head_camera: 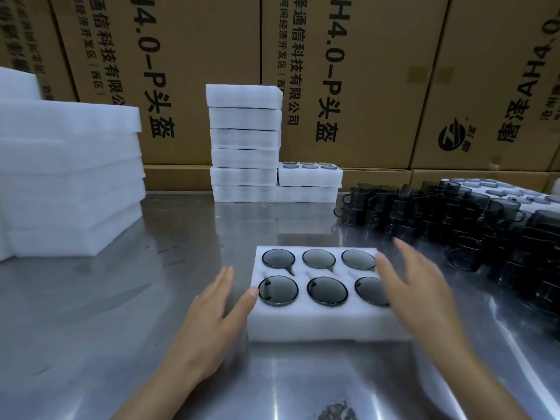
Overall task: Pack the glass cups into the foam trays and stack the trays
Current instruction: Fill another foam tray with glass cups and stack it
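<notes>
Nearest us, our left hand (212, 316) lies flat with straight fingers at the left edge of the foam tray (315, 325), thumb tip touching its top, while our right hand (424, 295), blurred, spreads relaxed over its right end, grasping nothing. That tray sits on the steel table (121, 298), six dark glass cups (327, 291) in its holes; behind rise packed tray stacks (245, 144), right lie loose cups (454, 216)

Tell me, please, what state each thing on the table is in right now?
Front foam tray: full, six cups seated.
Left hand: open, thumb at tray's left edge.
Right hand: open, over tray's right side.
Tall tray stack: six high.
Short tray stack: two high, top filled.
Loose glass cups: unpacked, stacked.
</notes>
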`<action>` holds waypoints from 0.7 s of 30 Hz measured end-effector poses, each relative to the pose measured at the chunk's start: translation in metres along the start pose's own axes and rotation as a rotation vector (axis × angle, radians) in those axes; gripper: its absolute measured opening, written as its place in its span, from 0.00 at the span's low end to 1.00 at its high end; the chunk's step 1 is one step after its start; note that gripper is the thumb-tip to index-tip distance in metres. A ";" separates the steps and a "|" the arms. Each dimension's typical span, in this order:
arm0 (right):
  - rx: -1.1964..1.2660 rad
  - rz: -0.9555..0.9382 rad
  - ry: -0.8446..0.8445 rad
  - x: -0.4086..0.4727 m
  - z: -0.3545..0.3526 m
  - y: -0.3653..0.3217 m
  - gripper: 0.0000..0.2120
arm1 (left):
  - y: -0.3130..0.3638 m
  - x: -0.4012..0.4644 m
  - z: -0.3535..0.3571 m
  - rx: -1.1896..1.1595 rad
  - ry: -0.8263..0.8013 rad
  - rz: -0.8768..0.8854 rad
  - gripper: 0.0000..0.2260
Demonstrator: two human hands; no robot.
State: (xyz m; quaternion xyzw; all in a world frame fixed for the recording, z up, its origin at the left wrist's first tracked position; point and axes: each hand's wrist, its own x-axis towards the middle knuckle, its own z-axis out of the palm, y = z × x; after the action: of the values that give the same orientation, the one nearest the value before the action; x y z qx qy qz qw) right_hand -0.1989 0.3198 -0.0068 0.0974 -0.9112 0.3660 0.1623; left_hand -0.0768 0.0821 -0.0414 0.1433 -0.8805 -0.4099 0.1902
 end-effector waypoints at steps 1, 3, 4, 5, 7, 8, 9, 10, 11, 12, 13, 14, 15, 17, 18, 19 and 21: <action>0.036 0.118 -0.096 0.000 -0.005 0.008 0.23 | 0.003 0.001 0.004 -0.025 -0.030 -0.068 0.37; 0.316 0.266 -0.304 -0.008 -0.014 0.013 0.16 | 0.010 -0.003 0.012 -0.169 -0.068 -0.102 0.26; 0.411 0.279 -0.353 -0.011 -0.015 0.014 0.16 | 0.011 -0.008 0.014 -0.300 -0.127 -0.079 0.20; 0.454 0.275 -0.384 -0.012 -0.017 0.015 0.15 | 0.016 -0.007 0.019 -0.435 -0.154 -0.110 0.14; 0.514 0.293 -0.408 -0.015 -0.017 0.017 0.14 | 0.030 0.003 0.028 -0.606 -0.117 -0.255 0.11; 0.542 0.313 -0.418 -0.015 -0.017 0.019 0.16 | 0.040 0.009 0.032 -0.648 -0.070 -0.323 0.10; 0.589 0.315 -0.431 -0.013 -0.016 0.020 0.19 | 0.039 0.010 0.034 -0.672 -0.044 -0.310 0.10; 0.647 0.316 -0.449 -0.011 -0.014 0.022 0.23 | 0.037 0.008 0.034 -0.712 -0.016 -0.280 0.09; 0.723 0.332 -0.471 -0.008 -0.013 0.022 0.25 | 0.039 0.012 0.035 -0.746 0.014 -0.254 0.08; 0.812 0.361 -0.511 -0.005 -0.011 0.021 0.24 | 0.040 0.015 0.037 -0.782 0.038 -0.236 0.08; 0.909 0.396 -0.552 -0.001 -0.010 0.018 0.23 | 0.043 0.020 0.038 -0.828 0.059 -0.239 0.08; 1.003 0.425 -0.576 0.004 -0.007 0.016 0.22 | 0.046 0.027 0.039 -0.873 0.080 -0.243 0.08; 1.085 0.445 -0.572 0.010 -0.005 0.012 0.22 | 0.049 0.032 0.039 -0.905 0.098 -0.234 0.08; 1.221 0.475 -0.506 0.023 0.004 0.006 0.24 | 0.053 0.045 0.039 -0.950 0.144 -0.203 0.09; 1.299 0.505 -0.471 0.029 0.009 0.003 0.24 | 0.055 0.052 0.040 -0.962 0.166 -0.192 0.09; 1.377 0.545 -0.444 0.034 0.015 -0.001 0.25 | 0.058 0.060 0.040 -0.974 0.188 -0.191 0.10; 1.496 0.607 -0.426 0.044 0.028 -0.008 0.26 | 0.063 0.078 0.042 -1.027 0.227 -0.195 0.12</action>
State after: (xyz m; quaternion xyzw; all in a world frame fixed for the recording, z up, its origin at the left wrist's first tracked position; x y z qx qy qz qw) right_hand -0.2439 0.2915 -0.0045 -0.0031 -0.4257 0.8760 -0.2265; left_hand -0.1711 0.1175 -0.0006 0.1565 -0.5232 -0.7856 0.2910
